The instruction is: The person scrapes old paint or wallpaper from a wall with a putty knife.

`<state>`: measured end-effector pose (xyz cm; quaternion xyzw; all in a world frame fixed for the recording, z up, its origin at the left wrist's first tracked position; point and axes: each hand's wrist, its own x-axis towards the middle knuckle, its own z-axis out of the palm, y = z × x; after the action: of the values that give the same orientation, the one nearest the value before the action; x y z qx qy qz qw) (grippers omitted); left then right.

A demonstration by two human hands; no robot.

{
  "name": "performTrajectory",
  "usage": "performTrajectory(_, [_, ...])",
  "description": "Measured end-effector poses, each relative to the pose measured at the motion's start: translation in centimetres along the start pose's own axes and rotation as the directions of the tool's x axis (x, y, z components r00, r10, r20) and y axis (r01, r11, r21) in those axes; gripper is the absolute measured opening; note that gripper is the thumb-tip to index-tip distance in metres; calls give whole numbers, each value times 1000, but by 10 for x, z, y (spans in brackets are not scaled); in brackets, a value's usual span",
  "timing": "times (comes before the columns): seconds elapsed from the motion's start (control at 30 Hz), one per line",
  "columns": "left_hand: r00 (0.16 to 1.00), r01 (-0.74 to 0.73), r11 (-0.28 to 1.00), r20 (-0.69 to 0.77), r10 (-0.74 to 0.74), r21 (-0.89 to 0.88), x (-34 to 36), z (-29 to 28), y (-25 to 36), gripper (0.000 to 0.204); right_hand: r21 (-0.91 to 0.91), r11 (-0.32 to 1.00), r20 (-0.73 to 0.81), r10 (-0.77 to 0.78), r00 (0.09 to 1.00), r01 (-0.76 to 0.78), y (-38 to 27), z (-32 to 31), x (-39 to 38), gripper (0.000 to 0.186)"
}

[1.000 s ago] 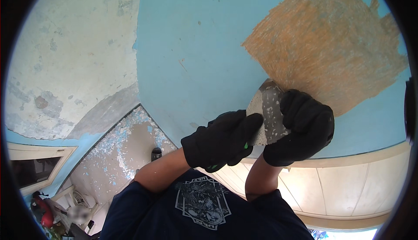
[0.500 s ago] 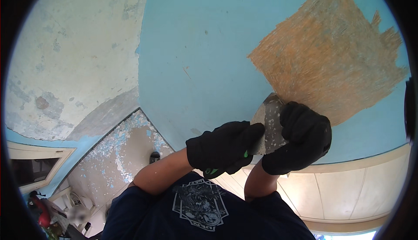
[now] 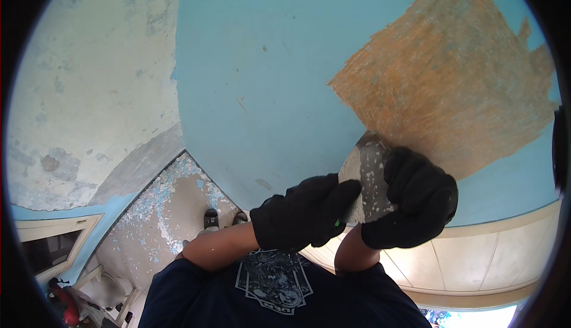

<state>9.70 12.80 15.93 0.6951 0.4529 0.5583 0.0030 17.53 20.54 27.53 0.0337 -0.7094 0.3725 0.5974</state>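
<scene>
Both my hands wear black gloves and meet in front of my chest over a wide scraper [image 3: 375, 176]. Its grey blade is flecked with pale paint, and one side looks lighter and grainy. My left hand [image 3: 303, 212] is wrapped round the handle end, which is mostly hidden; a bit of green shows under the fingers. Curled fingers of my right hand [image 3: 419, 197] close on the blade's right edge. Behind the hands stands a light blue wall [image 3: 256, 90] with a large bare orange-brown patch [image 3: 440, 84], close above the blade's tip.
To the left, a pale, stained wall [image 3: 95, 78] meets the blue one. Paint flakes litter the grey floor [image 3: 172, 209] around my shoes [image 3: 211, 218]. A cream-framed opening [image 3: 53, 239] is at lower left, beside a red object [image 3: 66, 310]. Cream panelling [image 3: 464, 256] runs along the lower right.
The view has shifted slightly, and a second shoe now shows. Both hands stay on the scraper, a little lower in the picture; less of the green handle is visible.
</scene>
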Motion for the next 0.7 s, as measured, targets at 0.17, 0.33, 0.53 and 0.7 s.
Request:
performTrajectory(0.17, [996,85,967,-15,-91,-241,2,-3,-2,53,-79,996,30,-49,998,51,4,3,-7,41])
performTrajectory(0.33, [990,76,978,-101,-96,-192,7,2,-14,52,-50,999,-101,-17,995,12,8,3,-1,39])
performTrajectory(0.53, [994,71,972,-61,-86,-226,8,-11,-21,55,-126,989,124,-62,990,78,23,11,8,36])
performTrajectory(0.7, [996,83,967,-11,-88,-240,0,-6,-5,55,-88,995,47,-35,998,39,7,6,-2,39])
